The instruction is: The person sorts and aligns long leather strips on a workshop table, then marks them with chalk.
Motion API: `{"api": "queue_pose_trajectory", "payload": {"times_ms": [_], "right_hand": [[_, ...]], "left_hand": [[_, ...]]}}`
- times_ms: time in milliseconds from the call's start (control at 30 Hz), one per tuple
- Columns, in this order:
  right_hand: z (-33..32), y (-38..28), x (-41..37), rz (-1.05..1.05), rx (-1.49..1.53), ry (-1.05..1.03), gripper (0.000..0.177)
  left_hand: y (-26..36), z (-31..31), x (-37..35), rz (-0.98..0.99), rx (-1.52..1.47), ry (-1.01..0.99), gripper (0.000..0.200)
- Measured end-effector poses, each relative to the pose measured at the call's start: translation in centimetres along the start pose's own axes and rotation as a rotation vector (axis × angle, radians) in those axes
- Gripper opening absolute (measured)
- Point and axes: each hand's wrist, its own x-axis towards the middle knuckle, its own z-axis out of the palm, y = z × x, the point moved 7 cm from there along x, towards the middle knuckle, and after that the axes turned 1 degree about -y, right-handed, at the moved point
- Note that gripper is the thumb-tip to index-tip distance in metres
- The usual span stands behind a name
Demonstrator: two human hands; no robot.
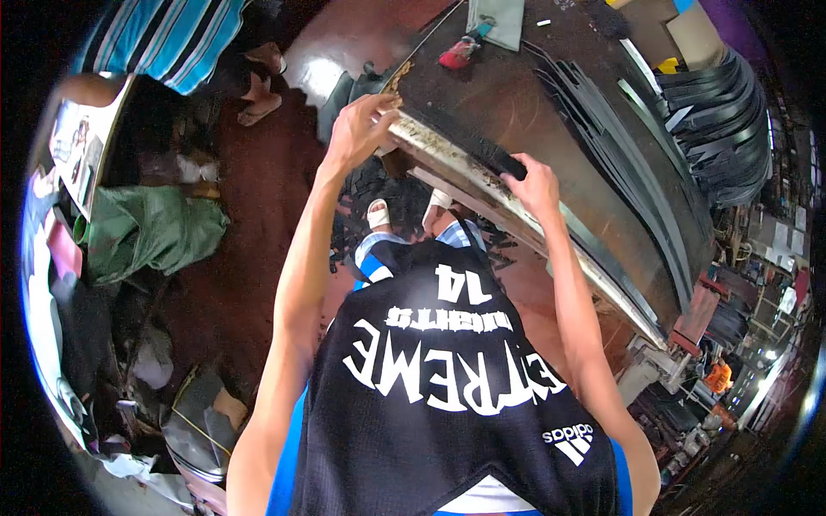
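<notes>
A dark strip (473, 148) lies along the worn edge of the work table (482, 95). My left hand (363, 131) is at the table's near-left corner, its thumb and fingers bent together; what sits between them is too small to make out. Farther right along that edge, my right hand (535, 187) has its fingers closed on the strip's right end. A long bundle of black strips (615, 146) lies on the table beyond my right hand. A red-headed tool (456, 55) rests near the far side, beside a pale flat sheet (497, 21).
Curved black sheets (723, 129) are stacked at the right. Dark scraps cover the floor beneath the table edge, near my feet. At the left are a green sack (155, 232) and striped blue cloth (172, 39). A person in orange (718, 377) is far right.
</notes>
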Motion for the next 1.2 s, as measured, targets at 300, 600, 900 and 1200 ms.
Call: {"api": "queue_pose_trajectory", "payload": {"times_ms": [300, 600, 900, 1200], "right_hand": [[-1.4, -0.8, -1.0, -0.176, 0.109, 0.099, 0.063], [-1.7, -0.9, -0.7, -0.356, 0.197, 0.243, 0.038], [-0.8, -1.5, 0.1, -0.449, 0.212, 0.238, 0.029], [-0.6, -1.3, 0.3, -0.496, 0.234, 0.259, 0.024]], "left_hand": [[6.6, 8.5, 13.3, 0.137, 0.483, 0.221, 0.045], [4.6, 12.2, 15.4, 0.171, 0.569, 0.305, 0.036], [4.8, 7.4, 0.1, -0.485, -0.127, 0.061, 0.029], [7.8, 6.9, -8.7, -0.663, -0.086, -0.014, 0.027]]}}
